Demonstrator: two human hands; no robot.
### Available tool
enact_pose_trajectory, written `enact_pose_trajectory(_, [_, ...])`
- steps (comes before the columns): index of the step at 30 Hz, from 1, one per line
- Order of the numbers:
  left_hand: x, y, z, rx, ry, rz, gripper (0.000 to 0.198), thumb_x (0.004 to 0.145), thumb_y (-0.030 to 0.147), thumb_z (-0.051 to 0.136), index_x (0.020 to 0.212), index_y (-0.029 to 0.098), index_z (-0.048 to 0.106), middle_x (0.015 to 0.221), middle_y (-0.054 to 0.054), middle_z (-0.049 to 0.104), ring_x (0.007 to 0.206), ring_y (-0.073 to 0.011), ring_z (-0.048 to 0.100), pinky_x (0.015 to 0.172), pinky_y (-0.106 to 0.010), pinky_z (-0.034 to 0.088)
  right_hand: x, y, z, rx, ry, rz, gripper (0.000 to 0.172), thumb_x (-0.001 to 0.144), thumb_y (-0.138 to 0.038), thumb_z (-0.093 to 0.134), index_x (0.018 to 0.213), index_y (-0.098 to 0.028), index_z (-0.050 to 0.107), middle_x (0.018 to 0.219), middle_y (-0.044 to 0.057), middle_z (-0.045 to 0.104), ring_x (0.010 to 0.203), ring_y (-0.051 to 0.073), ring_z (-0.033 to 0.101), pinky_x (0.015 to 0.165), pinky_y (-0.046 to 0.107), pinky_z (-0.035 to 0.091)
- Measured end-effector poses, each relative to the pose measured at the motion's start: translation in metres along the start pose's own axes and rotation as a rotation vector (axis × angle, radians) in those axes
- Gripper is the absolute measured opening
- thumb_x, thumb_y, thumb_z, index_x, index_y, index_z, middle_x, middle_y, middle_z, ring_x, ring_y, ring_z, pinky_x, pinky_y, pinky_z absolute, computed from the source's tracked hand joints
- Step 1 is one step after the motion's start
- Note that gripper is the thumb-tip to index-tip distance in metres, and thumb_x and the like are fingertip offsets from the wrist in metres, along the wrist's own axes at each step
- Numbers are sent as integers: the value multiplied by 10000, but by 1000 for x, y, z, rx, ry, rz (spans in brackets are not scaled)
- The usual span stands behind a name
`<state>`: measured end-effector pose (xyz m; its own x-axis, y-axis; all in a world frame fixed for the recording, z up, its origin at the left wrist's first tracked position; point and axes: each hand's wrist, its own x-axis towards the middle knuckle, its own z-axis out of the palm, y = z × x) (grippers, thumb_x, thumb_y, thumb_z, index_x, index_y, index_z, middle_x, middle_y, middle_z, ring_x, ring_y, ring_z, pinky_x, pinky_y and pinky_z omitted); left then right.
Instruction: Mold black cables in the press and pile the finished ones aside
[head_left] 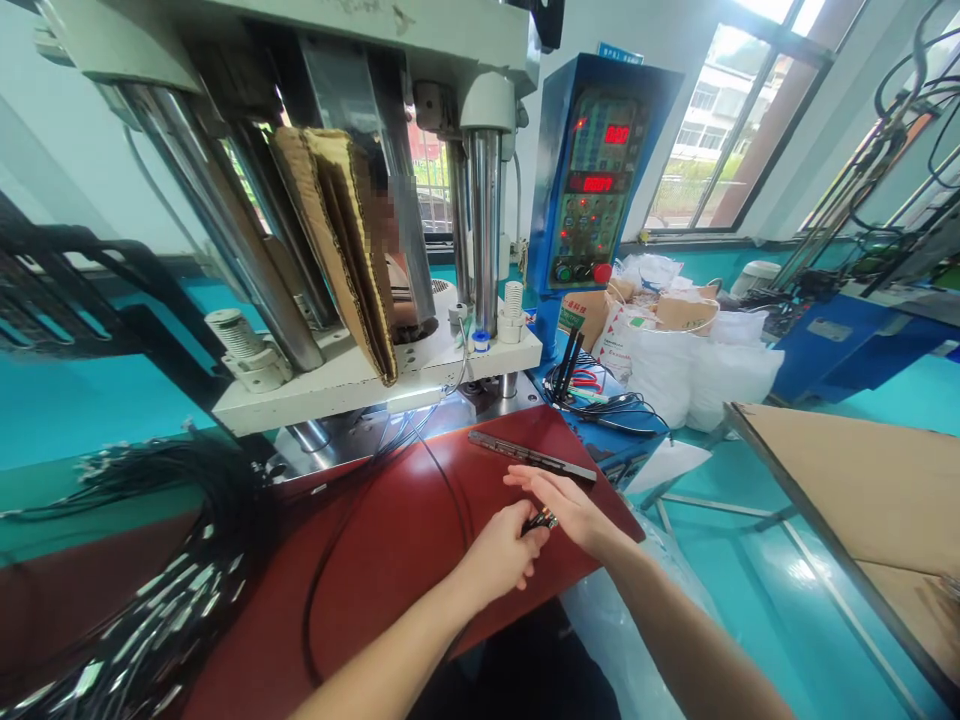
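Note:
My left hand (495,560) is closed round a short bunch of black cable ends (538,522), whose tips show small light and orange bits. Just to its right, my right hand (566,510) has its fingers stretched out flat, with the palm beside the tips; whether it touches them I cannot tell. Beyond the fingers, a narrow dark metal mould bar (532,456) lies on the red-brown tabletop (390,580). Black cable (330,540) runs across the tabletop from the press toward my left forearm.
A press (382,390) with steel columns stands ahead, folded cardboard (337,240) hanging on it. Right of it is a blue control box (592,170) with red digits. A large bundle of black cables (195,560) lies left. White sacks (660,370) and a cardboard-topped table (847,490) stand right.

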<state>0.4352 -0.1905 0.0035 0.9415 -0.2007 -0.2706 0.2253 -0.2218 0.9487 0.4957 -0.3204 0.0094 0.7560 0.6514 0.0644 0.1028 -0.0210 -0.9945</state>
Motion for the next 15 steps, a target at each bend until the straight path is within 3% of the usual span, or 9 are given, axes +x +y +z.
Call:
enact_pose_trajectory(4, [2, 6, 4, -102, -17, -34, 91, 719, 239, 459, 746, 154, 443, 622, 30, 488, 386, -42, 421, 305, -141, 316, 0, 9, 1, 36, -111, -43, 421, 897, -434, 378, 1264, -234, 432, 1282, 84, 475, 1180, 200, 416, 1031, 427, 235])
enact_pose_trajectory(7, [2, 9, 8, -165, -73, -26, 99, 720, 247, 465, 754, 154, 456, 596, 32, 505, 379, -49, 437, 318, -150, 331, 1, 12, -1, 85, -193, -49, 434, 911, -426, 334, 1309, -255, 362, 1322, 82, 431, 1202, 188, 389, 1025, 419, 245])
enact_pose_trajectory(9, [1, 9, 7, -195, -96, -7, 122, 736, 279, 466, 770, 163, 453, 547, 43, 509, 347, -47, 404, 310, -147, 291, -4, 8, -3, 79, -133, -57, 431, 912, -419, 326, 1309, -253, 355, 1339, 85, 407, 1212, 186, 375, 1009, 404, 282])
enact_pose_trajectory(10, [0, 9, 5, -220, -86, 3, 133, 742, 296, 468, 775, 169, 446, 518, 52, 499, 330, -41, 369, 305, -143, 253, -10, 4, -4, 54, -34, -64, 416, 908, -415, 338, 1287, -247, 382, 1319, 87, 428, 1197, 189, 394, 991, 390, 313])
enact_pose_trajectory(11, [-2, 9, 2, -251, -59, 6, 146, 743, 312, 477, 772, 174, 437, 492, 64, 482, 319, -34, 331, 305, -140, 210, -18, 1, -5, 10, 96, -75, 382, 902, -412, 359, 1228, -233, 446, 1256, 90, 489, 1148, 195, 445, 954, 370, 359])
enact_pose_trajectory(13, [-5, 8, -7, -332, 21, -11, 186, 726, 337, 516, 749, 180, 417, 459, 86, 430, 318, -20, 260, 318, -143, 138, -42, 1, -3, -116, 287, -70, 303, 891, -406, 392, 988, -193, 585, 947, 75, 634, 885, 185, 587, 774, 297, 468])
enact_pose_trajectory(14, [-7, 8, -12, -371, 56, -25, 211, 713, 349, 537, 745, 179, 416, 450, 95, 405, 323, -14, 233, 328, -146, 115, -55, 7, 0, -195, 272, -49, 313, 890, -397, 395, 831, -176, 609, 748, 48, 636, 694, 160, 599, 642, 255, 480])
enact_pose_trajectory(15, [-8, 8, -16, -402, 77, -36, 232, 702, 362, 554, 753, 175, 426, 441, 102, 382, 327, -11, 210, 336, -151, 98, -69, 18, 6, -252, 115, -18, 366, 896, -386, 370, 723, -169, 608, 580, 18, 590, 507, 126, 550, 498, 218, 445])
